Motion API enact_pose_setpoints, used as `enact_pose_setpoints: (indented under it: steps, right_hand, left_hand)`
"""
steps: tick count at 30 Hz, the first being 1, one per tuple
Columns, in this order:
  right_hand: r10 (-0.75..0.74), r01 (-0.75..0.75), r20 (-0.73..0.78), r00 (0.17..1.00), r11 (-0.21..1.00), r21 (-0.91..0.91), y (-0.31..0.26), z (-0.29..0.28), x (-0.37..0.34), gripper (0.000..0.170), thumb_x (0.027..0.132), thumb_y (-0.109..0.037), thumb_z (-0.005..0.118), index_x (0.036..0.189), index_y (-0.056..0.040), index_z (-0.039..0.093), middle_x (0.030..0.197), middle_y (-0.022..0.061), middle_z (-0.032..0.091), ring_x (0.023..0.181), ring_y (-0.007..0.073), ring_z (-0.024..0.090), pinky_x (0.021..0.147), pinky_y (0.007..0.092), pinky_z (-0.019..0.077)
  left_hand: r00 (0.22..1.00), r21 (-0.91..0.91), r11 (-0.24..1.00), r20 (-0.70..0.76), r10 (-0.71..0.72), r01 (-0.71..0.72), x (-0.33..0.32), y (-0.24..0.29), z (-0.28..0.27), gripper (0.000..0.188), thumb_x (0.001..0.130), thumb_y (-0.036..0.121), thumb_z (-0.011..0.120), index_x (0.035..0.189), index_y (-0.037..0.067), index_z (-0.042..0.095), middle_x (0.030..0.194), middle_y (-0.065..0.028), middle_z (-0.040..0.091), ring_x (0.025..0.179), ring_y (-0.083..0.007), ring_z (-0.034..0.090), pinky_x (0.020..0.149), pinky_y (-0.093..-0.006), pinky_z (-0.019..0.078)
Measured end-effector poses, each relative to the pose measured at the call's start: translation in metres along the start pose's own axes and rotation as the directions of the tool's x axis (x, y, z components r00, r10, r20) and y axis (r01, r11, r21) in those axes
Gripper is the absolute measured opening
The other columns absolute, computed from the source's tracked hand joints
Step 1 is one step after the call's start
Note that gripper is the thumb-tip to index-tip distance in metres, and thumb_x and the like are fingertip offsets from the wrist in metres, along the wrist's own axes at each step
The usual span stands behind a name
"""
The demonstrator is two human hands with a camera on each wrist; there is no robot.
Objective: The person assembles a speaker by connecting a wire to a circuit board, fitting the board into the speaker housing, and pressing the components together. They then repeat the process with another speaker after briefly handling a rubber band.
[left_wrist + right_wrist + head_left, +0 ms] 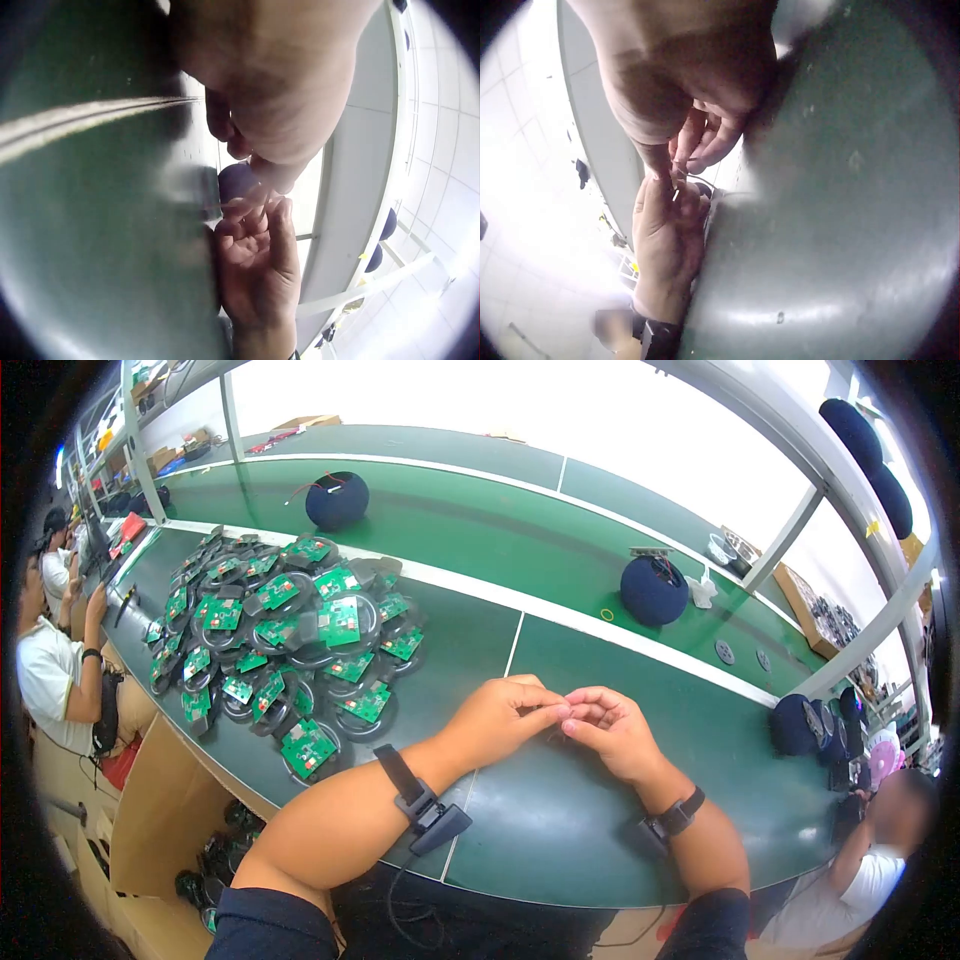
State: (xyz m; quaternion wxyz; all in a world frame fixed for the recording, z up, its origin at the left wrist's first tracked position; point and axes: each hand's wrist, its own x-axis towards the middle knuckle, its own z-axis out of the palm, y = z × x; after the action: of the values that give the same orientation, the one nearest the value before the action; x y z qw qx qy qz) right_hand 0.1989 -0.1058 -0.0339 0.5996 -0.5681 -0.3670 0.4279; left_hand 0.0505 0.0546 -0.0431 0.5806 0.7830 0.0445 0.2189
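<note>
Both hands meet above the green tabletop in the head view. The left hand (500, 718) has its thumb and forefinger pinched together, touching the fingertips of the right hand (618, 736). A thin, pale strand (702, 180) shows between the fingertips in the right wrist view; both hands seem to pinch it, and its ends are hidden by fingers. From the left wrist, the right hand (259, 274) appears palm-side with curled fingers below the left hand (277, 97). What else the fingertips cover is too small to tell.
A heap of green circuit boards (338, 620) with dark rings lies left of the hands. Dark blue round units (654, 590) stand beyond the white rail and at the right. A cardboard box (160, 810) is below the table's left edge. People sit at both sides.
</note>
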Motion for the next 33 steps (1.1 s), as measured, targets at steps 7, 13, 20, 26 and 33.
enact_pose_setpoints:
  steps: [7,13,20,26,33]
  right_hand:
    - [0.000,-0.002,-0.029,1.000,0.999,-0.049,-0.005,0.002,0.001,0.031,0.089,-0.002,0.073,0.116,-0.0014,0.059,0.102,0.0044,0.069,0.093,0.0104,0.066,0.086,0.0252,0.0530]
    - [0.035,-0.047,-0.106,0.994,0.993,-0.110,-0.007,-0.011,0.011,0.025,0.089,-0.004,0.073,0.111,-0.0016,0.062,0.096,0.0034,0.070,0.085,0.0096,0.066,0.077,0.0244,0.0537]
    - [-0.057,-0.030,-0.147,0.988,0.847,-0.531,-0.051,-0.054,0.074,0.007,0.090,-0.009,0.070,0.095,-0.0039,0.070,0.086,0.0026,0.070,0.074,0.0099,0.063,0.068,0.0258,0.0514]
    - [-0.624,0.197,-0.366,0.691,0.649,-0.735,-0.028,-0.097,0.125,0.058,0.095,-0.010,0.063,0.147,0.0018,0.039,0.151,0.0207,0.043,0.133,0.0329,0.050,0.106,0.0405,0.0434]
    - [-0.376,-0.296,-0.424,0.824,0.353,-0.888,-0.019,-0.096,0.103,0.027,0.084,-0.024,0.073,0.097,-0.0007,0.072,0.098,0.0196,0.071,0.090,0.0341,0.069,0.085,0.0417,0.0534]
  left_hand:
    - [0.998,-0.092,0.995,0.048,0.035,-0.030,0.001,-0.002,0.001,0.022,0.094,0.019,0.070,0.111,0.004,0.073,0.092,-0.0053,0.068,0.084,-0.0128,0.063,0.076,-0.0265,0.0499]
    - [0.975,-0.348,0.932,-0.150,-0.161,0.100,0.011,-0.015,0.002,0.027,0.101,0.024,0.062,0.117,0.002,0.063,0.096,0.0007,0.065,0.081,-0.0053,0.058,0.072,-0.0229,0.0483]
    - [0.987,-0.203,0.966,0.016,-0.160,0.160,0.008,-0.011,-0.001,0.026,0.101,0.028,0.061,0.105,0.003,0.067,0.085,0.0017,0.064,0.076,-0.0052,0.055,0.069,-0.0233,0.0463]
    - [0.989,-0.174,0.975,0.065,-0.131,0.140,0.006,-0.008,-0.007,0.030,0.100,0.030,0.062,0.093,0.002,0.069,0.080,0.0006,0.065,0.076,-0.0067,0.057,0.072,-0.0252,0.0474]
    - [0.988,-0.075,0.992,0.120,-0.095,0.104,0.003,-0.005,-0.005,0.032,0.098,0.032,0.065,0.093,0.001,0.071,0.081,-0.0026,0.068,0.076,-0.0085,0.059,0.072,-0.0274,0.0494]
